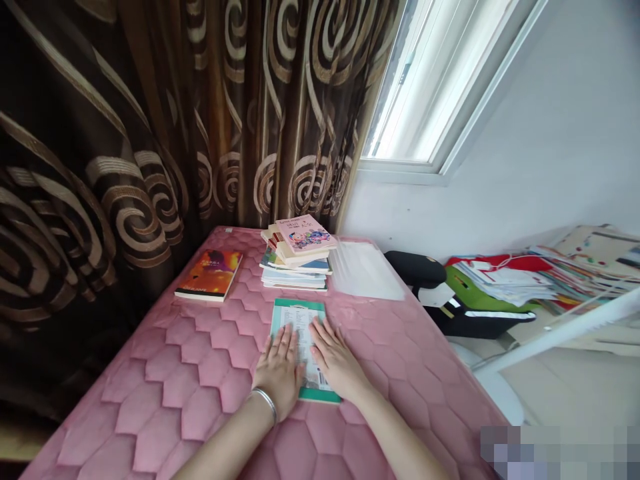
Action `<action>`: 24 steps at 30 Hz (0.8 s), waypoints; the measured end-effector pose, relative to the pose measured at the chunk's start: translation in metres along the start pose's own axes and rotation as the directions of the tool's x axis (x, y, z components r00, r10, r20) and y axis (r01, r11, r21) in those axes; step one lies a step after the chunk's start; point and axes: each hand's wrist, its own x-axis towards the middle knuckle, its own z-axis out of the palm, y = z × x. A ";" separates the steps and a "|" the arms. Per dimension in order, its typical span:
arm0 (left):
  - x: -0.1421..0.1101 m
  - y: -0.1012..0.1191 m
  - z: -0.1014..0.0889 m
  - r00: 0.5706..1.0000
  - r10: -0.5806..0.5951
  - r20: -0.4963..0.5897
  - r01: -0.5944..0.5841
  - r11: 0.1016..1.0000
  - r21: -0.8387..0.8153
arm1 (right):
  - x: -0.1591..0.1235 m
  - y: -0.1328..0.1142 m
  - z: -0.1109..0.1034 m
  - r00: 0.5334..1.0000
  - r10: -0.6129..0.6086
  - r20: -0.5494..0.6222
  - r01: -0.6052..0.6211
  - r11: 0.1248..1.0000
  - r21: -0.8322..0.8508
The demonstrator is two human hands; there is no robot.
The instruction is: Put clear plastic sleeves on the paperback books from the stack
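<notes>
A green-bordered book [306,330] lies flat on the pink quilted surface [195,363], a pale printed panel and a barcode showing on its upper face. My left hand [280,367] rests on the book's left side, palm down with fingers stretched out; a silver bracelet circles that wrist. On the right side of the same book lies my right hand [336,357], also flat with its fingers extended. Part of the cover is hidden under both hands. Just beyond the book stands a stack of books [295,277], topped by a pink book [306,235] with cartoon figures.
An orange book [209,275] lies at the left. Beside the stack is a white, translucent sheet [367,270]. Brown patterned curtains [225,133] hang behind. Beyond the right edge are a black bag with green [480,307], piled papers [505,277] and a white bar [555,340].
</notes>
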 end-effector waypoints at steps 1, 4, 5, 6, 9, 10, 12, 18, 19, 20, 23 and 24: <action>-0.002 -0.003 -0.003 1.000 -0.013 0.012 0.013 1.000 -0.002 | 0.000 0.000 0.000 1.000 -0.001 -0.001 0.001 1.000 0.000; -0.007 -0.011 -0.010 0.998 -0.047 0.033 0.048 0.998 -0.030 | -0.001 0.001 -0.003 1.000 -0.005 0.001 0.005 1.000 0.001; -0.008 -0.012 -0.011 0.998 -0.054 0.033 0.056 0.998 -0.042 | -0.001 0.000 -0.004 1.000 -0.002 0.005 0.002 1.000 -0.001; -0.008 -0.013 -0.011 0.998 -0.061 0.032 0.063 0.997 -0.051 | 0.000 -0.002 -0.005 1.000 0.007 0.009 -0.007 1.000 -0.006; -0.008 -0.012 -0.009 0.996 -0.081 0.035 0.082 0.996 -0.045 | -0.001 -0.017 -0.006 0.997 0.076 0.000 -0.076 0.996 -0.052; -0.008 -0.011 -0.009 0.996 -0.086 0.037 0.087 0.996 -0.036 | -0.001 -0.025 -0.004 0.996 0.090 -0.011 -0.090 0.994 -0.064; -0.007 -0.010 -0.009 0.995 -0.084 0.046 0.085 0.996 -0.021 | -0.004 -0.041 0.001 0.997 0.073 -0.040 -0.075 0.995 -0.061; -0.008 -0.011 -0.010 0.998 -0.057 0.038 0.058 0.998 -0.023 | -0.019 -0.045 0.014 0.997 0.001 -0.071 -0.003 1.000 -0.026; -0.008 -0.012 -0.010 0.998 -0.059 0.033 0.060 0.998 -0.030 | -0.022 -0.039 0.014 0.998 0.021 -0.064 -0.022 0.999 -0.025; -0.008 -0.012 -0.009 0.998 -0.062 0.030 0.063 0.997 -0.037 | -0.024 -0.033 0.014 0.997 0.044 -0.059 -0.045 0.999 -0.022; -0.009 -0.012 -0.010 0.996 -0.086 0.040 0.088 0.994 -0.059 | -0.029 -0.020 0.014 0.993 0.102 -0.060 -0.103 0.995 -0.011; -0.009 -0.011 -0.011 0.994 -0.099 0.045 0.102 0.992 -0.069 | -0.029 -0.018 0.014 0.992 0.111 -0.064 -0.112 0.994 -0.010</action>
